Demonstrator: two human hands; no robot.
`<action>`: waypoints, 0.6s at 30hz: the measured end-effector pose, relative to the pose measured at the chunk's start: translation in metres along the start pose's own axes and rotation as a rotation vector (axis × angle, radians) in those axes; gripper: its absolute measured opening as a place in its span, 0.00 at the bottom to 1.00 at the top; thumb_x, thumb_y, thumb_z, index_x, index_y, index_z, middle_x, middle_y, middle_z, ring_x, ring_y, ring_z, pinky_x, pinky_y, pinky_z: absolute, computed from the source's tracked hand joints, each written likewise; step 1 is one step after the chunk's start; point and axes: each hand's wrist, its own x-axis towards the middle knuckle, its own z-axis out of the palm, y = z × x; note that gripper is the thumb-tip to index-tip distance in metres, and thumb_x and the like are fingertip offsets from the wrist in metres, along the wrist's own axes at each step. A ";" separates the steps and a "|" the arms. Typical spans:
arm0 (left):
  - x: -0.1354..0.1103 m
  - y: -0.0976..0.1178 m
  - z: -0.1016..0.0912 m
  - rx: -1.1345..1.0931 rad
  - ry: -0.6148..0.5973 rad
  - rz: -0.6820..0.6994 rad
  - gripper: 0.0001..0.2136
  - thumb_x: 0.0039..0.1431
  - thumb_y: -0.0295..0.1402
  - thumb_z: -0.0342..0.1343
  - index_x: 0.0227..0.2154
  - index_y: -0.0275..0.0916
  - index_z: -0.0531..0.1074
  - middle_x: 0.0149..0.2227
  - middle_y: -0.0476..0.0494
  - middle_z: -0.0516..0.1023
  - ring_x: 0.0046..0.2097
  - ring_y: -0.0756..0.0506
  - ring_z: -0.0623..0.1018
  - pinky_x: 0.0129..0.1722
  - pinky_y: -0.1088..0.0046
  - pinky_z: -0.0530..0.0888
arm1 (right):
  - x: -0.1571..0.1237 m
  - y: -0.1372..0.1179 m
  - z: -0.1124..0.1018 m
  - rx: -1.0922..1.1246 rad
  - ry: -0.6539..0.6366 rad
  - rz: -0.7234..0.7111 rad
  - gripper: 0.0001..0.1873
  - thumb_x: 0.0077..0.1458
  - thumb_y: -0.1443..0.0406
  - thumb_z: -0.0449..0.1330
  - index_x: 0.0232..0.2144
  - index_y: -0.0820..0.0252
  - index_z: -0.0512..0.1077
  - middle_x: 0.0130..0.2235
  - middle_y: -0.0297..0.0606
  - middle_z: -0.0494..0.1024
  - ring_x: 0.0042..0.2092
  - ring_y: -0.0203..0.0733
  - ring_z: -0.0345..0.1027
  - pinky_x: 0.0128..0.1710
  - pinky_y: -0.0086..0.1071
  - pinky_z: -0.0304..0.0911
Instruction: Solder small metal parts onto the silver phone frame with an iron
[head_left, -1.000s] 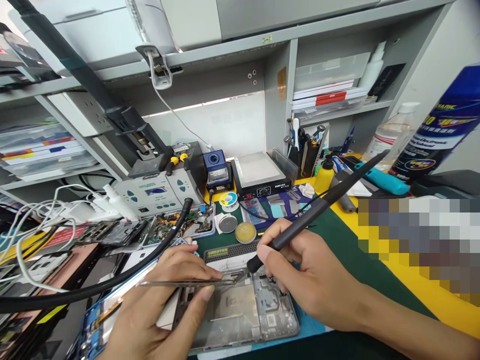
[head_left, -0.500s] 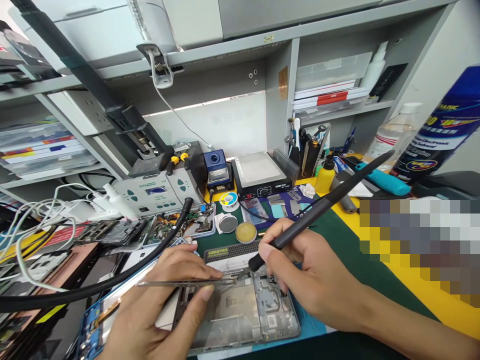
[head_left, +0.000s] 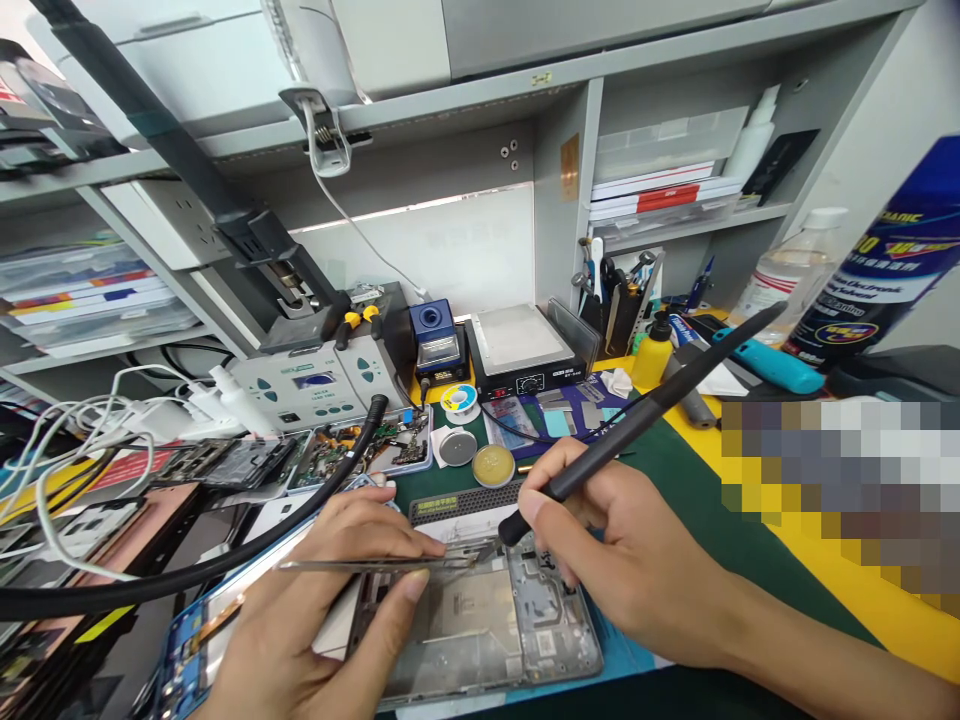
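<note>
A phone frame (head_left: 480,640) with its grey metal inside exposed lies in front of me on the mat. My left hand (head_left: 322,590) pinches metal tweezers (head_left: 375,566), their tips reaching to the upper edge of the frame. My right hand (head_left: 615,550) grips what looks like a black soldering iron (head_left: 637,425) like a pen. The iron's grey tip is beside the tweezer tips, low over the frame's upper edge. Whatever lies between the two tips is too small to make out.
A black hose (head_left: 247,560) crosses on the left, above opened phone parts. Behind the frame sit a round tin of yellow paste (head_left: 493,465), a solder spool (head_left: 459,402) and a heating plate (head_left: 525,340). A teal-handled tool (head_left: 772,360) and bottles stand at the right.
Both hands hold nearly the same pose, the tips staying at the frame's upper edge. The whole view has shifted very slightly.
</note>
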 end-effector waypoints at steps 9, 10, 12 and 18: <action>0.000 0.000 -0.001 0.059 -0.014 0.042 0.15 0.69 0.24 0.61 0.52 0.51 0.77 0.46 0.53 0.89 0.53 0.46 0.89 0.72 0.64 0.78 | -0.001 0.004 -0.001 -0.008 0.010 -0.018 0.11 0.77 0.57 0.61 0.40 0.52 0.67 0.26 0.22 0.63 0.25 0.36 0.55 0.26 0.33 0.51; 0.000 0.000 -0.001 0.061 -0.022 0.046 0.15 0.70 0.24 0.61 0.52 0.50 0.77 0.46 0.54 0.89 0.53 0.47 0.88 0.72 0.65 0.77 | -0.001 0.004 -0.001 -0.008 0.008 -0.018 0.11 0.77 0.57 0.60 0.40 0.52 0.67 0.26 0.22 0.63 0.25 0.36 0.55 0.26 0.33 0.51; 0.001 0.001 0.000 0.062 -0.030 0.055 0.14 0.71 0.24 0.60 0.53 0.50 0.76 0.47 0.54 0.88 0.54 0.48 0.87 0.73 0.67 0.75 | 0.000 0.003 -0.001 -0.006 0.002 -0.012 0.11 0.78 0.56 0.60 0.40 0.52 0.67 0.26 0.22 0.63 0.26 0.37 0.55 0.26 0.33 0.52; 0.001 0.002 -0.001 0.069 -0.062 0.062 0.13 0.73 0.24 0.59 0.53 0.50 0.75 0.47 0.55 0.87 0.55 0.50 0.86 0.75 0.71 0.72 | -0.001 0.002 -0.001 -0.020 -0.011 -0.001 0.11 0.77 0.57 0.61 0.40 0.52 0.67 0.27 0.22 0.63 0.25 0.36 0.56 0.26 0.33 0.52</action>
